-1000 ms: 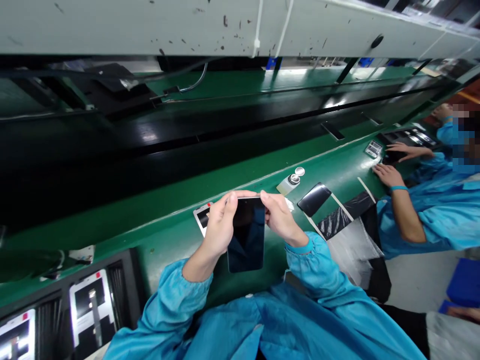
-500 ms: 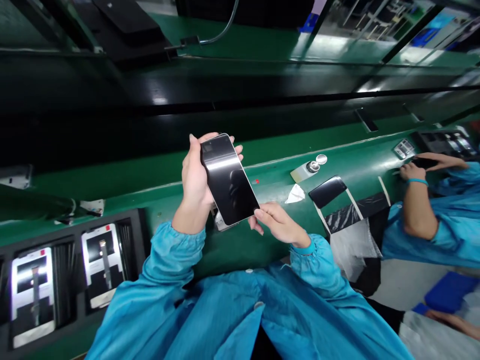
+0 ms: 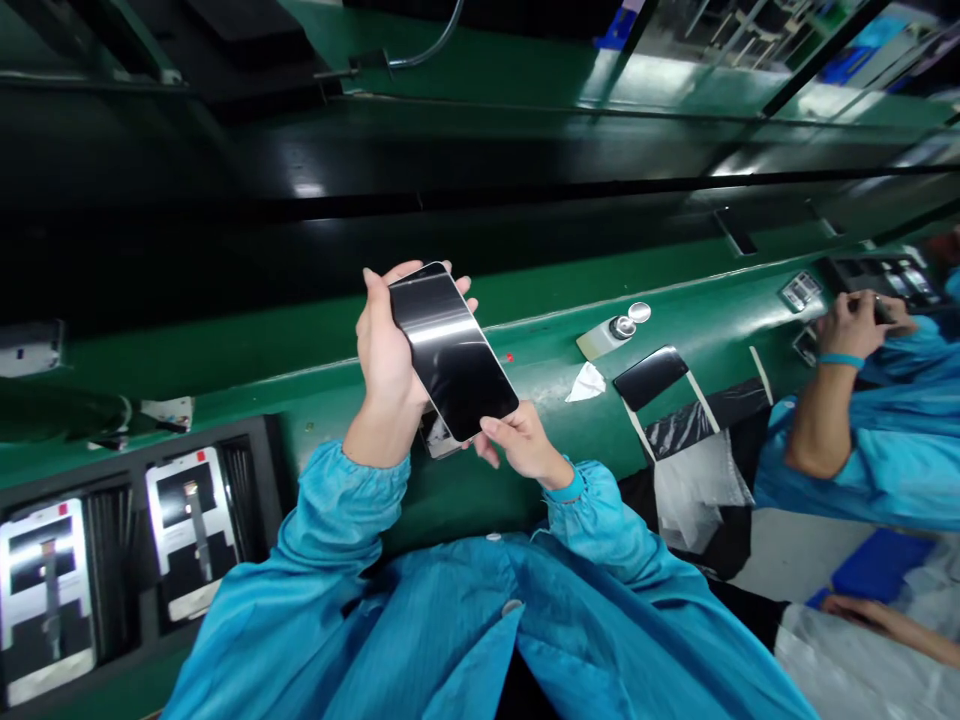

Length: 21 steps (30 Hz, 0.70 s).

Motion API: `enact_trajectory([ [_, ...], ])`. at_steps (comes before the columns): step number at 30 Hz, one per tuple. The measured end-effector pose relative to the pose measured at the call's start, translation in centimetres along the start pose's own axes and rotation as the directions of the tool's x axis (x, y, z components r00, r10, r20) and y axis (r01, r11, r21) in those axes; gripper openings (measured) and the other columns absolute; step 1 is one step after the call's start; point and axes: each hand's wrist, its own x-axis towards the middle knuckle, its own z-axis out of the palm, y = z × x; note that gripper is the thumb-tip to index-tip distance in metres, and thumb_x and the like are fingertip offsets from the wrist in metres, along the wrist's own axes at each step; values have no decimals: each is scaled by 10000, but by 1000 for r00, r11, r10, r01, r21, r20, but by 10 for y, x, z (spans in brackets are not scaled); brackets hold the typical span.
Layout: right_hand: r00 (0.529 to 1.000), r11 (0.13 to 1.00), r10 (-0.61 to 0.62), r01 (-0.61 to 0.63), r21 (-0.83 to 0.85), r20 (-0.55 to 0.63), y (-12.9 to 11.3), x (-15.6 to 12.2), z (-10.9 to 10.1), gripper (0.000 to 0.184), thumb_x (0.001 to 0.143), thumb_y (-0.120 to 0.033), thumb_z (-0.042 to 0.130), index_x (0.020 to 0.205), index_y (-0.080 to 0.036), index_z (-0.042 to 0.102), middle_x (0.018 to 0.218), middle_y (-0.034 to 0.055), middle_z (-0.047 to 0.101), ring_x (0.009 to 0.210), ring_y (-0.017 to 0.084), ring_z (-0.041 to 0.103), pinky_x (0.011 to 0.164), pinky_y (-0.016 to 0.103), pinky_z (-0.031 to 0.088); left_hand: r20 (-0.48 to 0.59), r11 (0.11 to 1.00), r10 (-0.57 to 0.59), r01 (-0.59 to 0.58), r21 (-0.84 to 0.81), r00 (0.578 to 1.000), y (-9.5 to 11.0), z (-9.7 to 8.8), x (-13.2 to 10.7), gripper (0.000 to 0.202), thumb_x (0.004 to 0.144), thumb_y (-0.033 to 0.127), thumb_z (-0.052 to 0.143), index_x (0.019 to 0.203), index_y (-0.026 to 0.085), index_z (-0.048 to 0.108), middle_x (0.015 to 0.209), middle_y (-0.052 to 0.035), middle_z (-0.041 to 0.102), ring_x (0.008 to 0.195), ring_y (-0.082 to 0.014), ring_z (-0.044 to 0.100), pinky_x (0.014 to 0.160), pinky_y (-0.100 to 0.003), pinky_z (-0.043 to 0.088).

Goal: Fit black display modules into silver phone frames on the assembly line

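A phone screen panel, glossy black with a pale rim, is held tilted above the green bench in front of me. My left hand wraps round its left side, with fingertips showing past the far right edge. At the near end, my right hand pinches the bottom edge, thumb on the glass. Partly hidden beneath the panel lies a small metallic part on the bench.
To my left, a black foam tray holds phone parts. On the right are a bottle with its lid up, a crumpled white wipe and another black screen. A co-worker's hands handle something dark farther right.
My right hand has shifted left along the panel's bottom edge, its thumb now farther onto the glass. The co-worker has lifted a hand with a dark object. The view has shifted slightly.
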Motion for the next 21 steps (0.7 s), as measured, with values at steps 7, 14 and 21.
enact_trajectory([
  [7,979,992,-35,10,126,201,2,21,1,735,928,-886,694,823,-162,770,602,3,689,547,145,661,625,308,599,-78,985,170,-168,32,982,-4,-2,15,514,1079,751,597,1048,248,701,1094,-50,857,1024,-243,861,916,-382,710],
  [14,993,986,-15,-5,164,121,16,44,-9,685,932,-806,772,768,-143,717,568,-4,682,506,124,643,602,279,590,109,967,-31,2,255,994,-28,-25,28,199,1046,597,743,1185,484,657,1159,189,844,1283,-239,796,1145,-539,638],
  [21,988,992,122,-119,34,-96,36,-4,-65,660,974,-817,719,829,-174,739,657,5,725,612,147,706,674,280,592,-146,859,-148,200,471,978,-92,-13,97,314,1047,335,773,1283,249,584,993,-22,768,937,-263,807,850,-524,721],
])
